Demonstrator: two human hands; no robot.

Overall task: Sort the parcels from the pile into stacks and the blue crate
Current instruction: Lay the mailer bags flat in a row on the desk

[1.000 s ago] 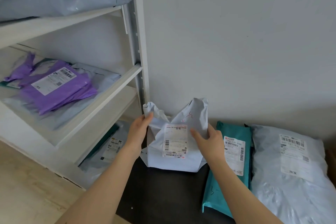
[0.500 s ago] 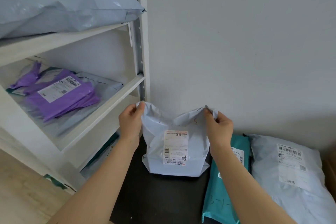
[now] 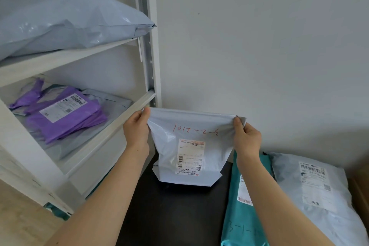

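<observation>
i have the white poly parcel [image 3: 189, 146] stood upright against the wall at the back of the black counter [image 3: 175, 215]. my left hand [image 3: 136, 130] pinches its top left corner and my right hand [image 3: 247, 138] pinches the top right. the top edge is pulled taut between them. i judge the point of this hold is to flatten the film so the red handwritten code [image 3: 196, 131] and the shipping label [image 3: 190, 156] face me, since the markings should decide which stack it joins. the folded bottom seems to sit on the counter, though i can't be sure it bears weight there.

just to the right lie a teal parcel [image 3: 239, 215] and, beside it, a grey parcel [image 3: 319, 205], both flat with labels up. they look like stacks begun. the white shelf unit [image 3: 111, 130] on the left carries a purple parcel [image 3: 65, 114] on grey ones, with a big grey parcel [image 3: 69, 24] on the shelf above.

the code and label read upside down from here, and the label print is too small to make out. my right forearm covers part of the teal parcel. something teal pokes out under the lowest shelf, mostly hidden. a brown edge at far right is cut off. neither the blue crate nor the pile is in view.
</observation>
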